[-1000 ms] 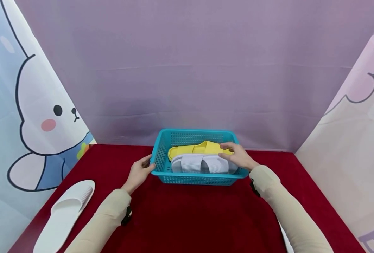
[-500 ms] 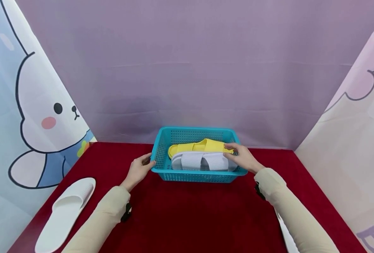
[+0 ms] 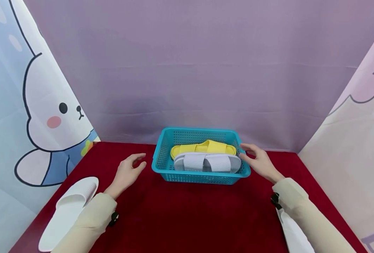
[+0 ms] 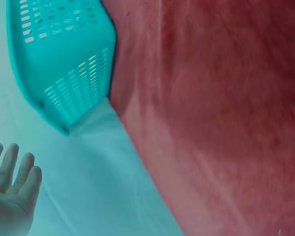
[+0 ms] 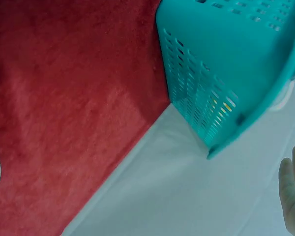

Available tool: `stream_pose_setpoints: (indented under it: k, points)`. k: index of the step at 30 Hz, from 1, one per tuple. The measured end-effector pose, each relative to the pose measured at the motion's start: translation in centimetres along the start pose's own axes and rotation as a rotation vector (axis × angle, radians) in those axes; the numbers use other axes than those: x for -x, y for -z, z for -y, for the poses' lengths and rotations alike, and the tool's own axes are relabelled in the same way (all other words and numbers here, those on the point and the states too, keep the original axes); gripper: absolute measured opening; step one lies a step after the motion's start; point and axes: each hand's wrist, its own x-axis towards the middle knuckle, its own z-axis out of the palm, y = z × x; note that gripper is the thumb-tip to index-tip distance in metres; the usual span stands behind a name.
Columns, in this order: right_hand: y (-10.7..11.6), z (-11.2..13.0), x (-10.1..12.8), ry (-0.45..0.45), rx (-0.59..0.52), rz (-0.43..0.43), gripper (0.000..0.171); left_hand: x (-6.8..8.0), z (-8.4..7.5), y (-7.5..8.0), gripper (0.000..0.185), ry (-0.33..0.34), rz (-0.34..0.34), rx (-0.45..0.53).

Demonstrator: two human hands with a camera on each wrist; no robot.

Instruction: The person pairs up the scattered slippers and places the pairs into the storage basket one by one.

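So, head view first: the teal basket [image 3: 201,175] sits toward the far middle of the red surface [image 3: 190,218], and inside it there's a yellow slipper [image 3: 204,147] at the back with a pale ribbed slipper [image 3: 207,163] lying right in front of it, the two touching along their length. The left hand [image 3: 127,173] floats just off the basket's left end, grip loose and empty, fingers relaxed and not touching the rim. The right hand [image 3: 259,161] is just beside the basket's right end (whether a fingertip grazes the rim, I can't tell), fingers spread, holding nothing. A white slipper [image 3: 67,211] lies near the left front corner of the surface, well apart from the basket, next to the left sleeve [image 3: 88,225]. Something white [image 3: 292,233] pokes out under the right sleeve, too hidden to identify.

Left wrist view: the basket's corner [image 4: 64,64] shows top left against the red cloth [image 4: 221,113], and the left hand [image 4: 10,196] sits bottom left with fingers straight, clear of the basket.

Right wrist view: basket wall [image 5: 221,69] top right, red cloth [image 5: 73,108] left, and just the edge of the right hand [image 5: 292,196] at the frame's side, open as far as shows.
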Motion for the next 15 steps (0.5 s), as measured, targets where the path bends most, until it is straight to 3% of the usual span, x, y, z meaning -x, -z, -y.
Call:
stream_pose_setpoints:
  k: [8, 15]
  points:
    - [1.4, 0.0, 3.1, 0.044, 0.062, -0.019, 0.049, 2.1, -0.8, 1.6, 0.038, -0.225, -0.009, -0.209]
    - [2.4, -0.5, 5.6, 0.046, 0.121, 0.015, 0.047, 3.8, -0.3, 2.3, 0.027, -0.534, -0.076, -0.41]
